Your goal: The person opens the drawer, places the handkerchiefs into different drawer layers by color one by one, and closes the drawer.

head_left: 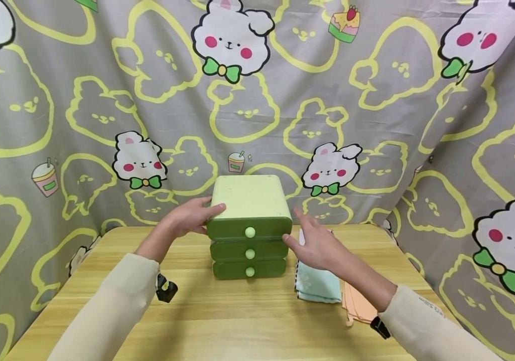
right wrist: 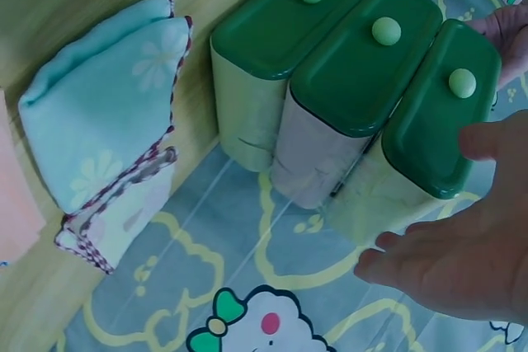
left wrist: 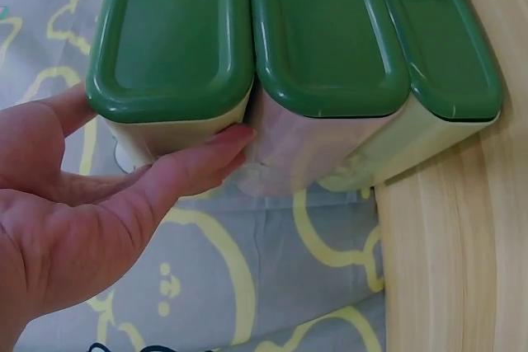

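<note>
A small three-drawer box stands in the middle of the table, with a pale yellow-green top, dark green drawer fronts and round light-green knobs. All three drawers are closed. My left hand lies against the upper left side of the box, its fingers extended along the wall of the top drawer in the left wrist view. On the opposite side my right hand is spread, with the thumb beside the top drawer's right edge. Neither hand curls round anything.
Right of the box lies a folded light-blue cloth with a checked edge, and a white cloth shows beside it. An orange cloth is farther right. Behind the wooden table hangs a grey patterned curtain.
</note>
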Motion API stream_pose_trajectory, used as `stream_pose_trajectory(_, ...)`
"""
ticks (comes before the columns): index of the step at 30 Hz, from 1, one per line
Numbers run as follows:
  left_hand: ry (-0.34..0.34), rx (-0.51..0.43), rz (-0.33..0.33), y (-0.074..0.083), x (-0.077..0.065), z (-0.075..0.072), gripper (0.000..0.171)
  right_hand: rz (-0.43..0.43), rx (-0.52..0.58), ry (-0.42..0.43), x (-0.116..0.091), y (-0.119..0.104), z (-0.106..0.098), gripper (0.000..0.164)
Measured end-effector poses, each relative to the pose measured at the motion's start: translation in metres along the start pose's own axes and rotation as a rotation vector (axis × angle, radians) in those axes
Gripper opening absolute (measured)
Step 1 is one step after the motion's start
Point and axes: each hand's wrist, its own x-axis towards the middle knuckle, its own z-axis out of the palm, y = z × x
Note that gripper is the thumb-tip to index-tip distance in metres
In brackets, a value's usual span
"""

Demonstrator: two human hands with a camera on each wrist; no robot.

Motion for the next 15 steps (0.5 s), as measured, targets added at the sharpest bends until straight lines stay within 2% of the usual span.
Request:
stream_pose_trajectory(7, 0.005, -0.006, -0.004, 0.001, -0.001, 0.001, 0.071, 0.028, -0.027, -0.084, -0.002, -0.013, -0.004, 0.08)
stream_pose_trajectory(12, 0.008, -0.016, -0.013, 0.002, -0.001, 0.0, 0.072, 0.004, -0.012, -0.122, 0.0, -0.024, -0.003, 0.048)
stream_pose_trajectory(15, 0.015, -0.023, -0.023, 0.002, 0.0, 0.0, 0.074, -0.014, 0.03, -0.148, 0.002, -0.029, -0.002, 0.041)
